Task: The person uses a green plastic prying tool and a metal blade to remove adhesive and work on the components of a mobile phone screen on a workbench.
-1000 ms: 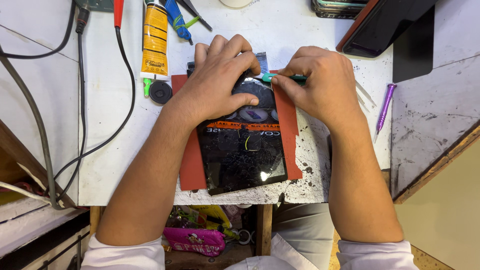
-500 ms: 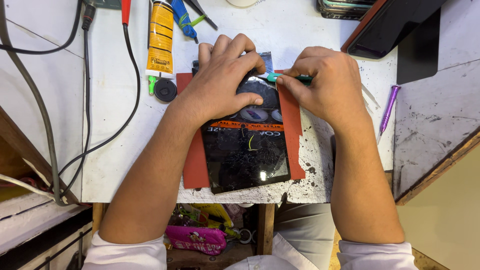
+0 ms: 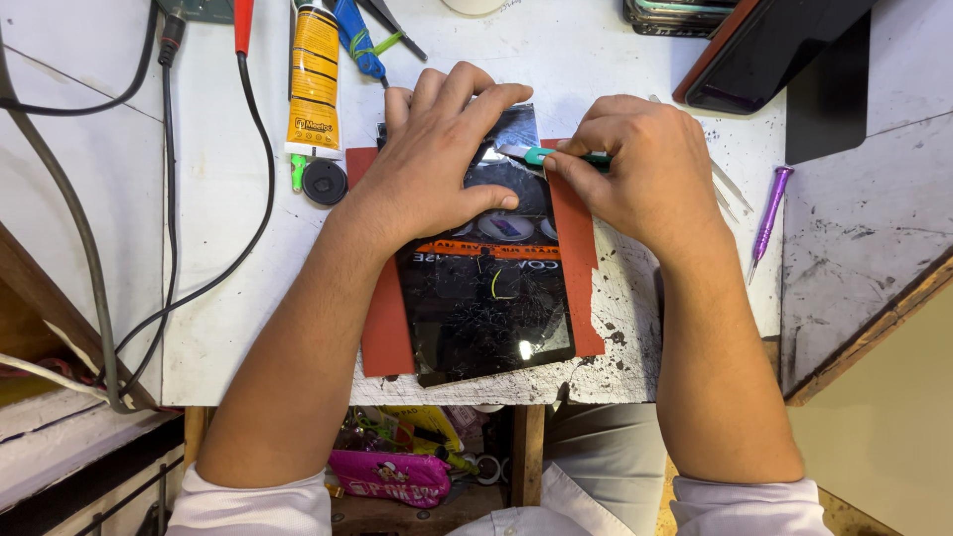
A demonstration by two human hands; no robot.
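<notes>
Overhead, the left hand (image 3: 437,164) lies flat with fingers spread, pressing the top of a cracked black phone (image 3: 486,298) that rests on a red mat (image 3: 382,328) on the white bench (image 3: 228,248). Just beside it, the right hand (image 3: 635,174) has its fingers closed around a green-handled tool (image 3: 551,156), whose tip touches the phone's upper edge. An orange glue tube (image 3: 315,79) and a black cap (image 3: 325,183) lie left of the mat; a purple screwdriver (image 3: 769,218) lies to the right.

Phone back (image 3: 486,308): glossy black glass, cracked, mirror-like glare. Mat (image 3: 387,328) under it: matt red, rubbery look. Table (image 3: 228,199): white painted top, scuffed, chipped rough at the front edge. Glue tube (image 3: 316,74): glossy yellow. Screwdriver (image 3: 767,220): shiny purple metal.
</notes>
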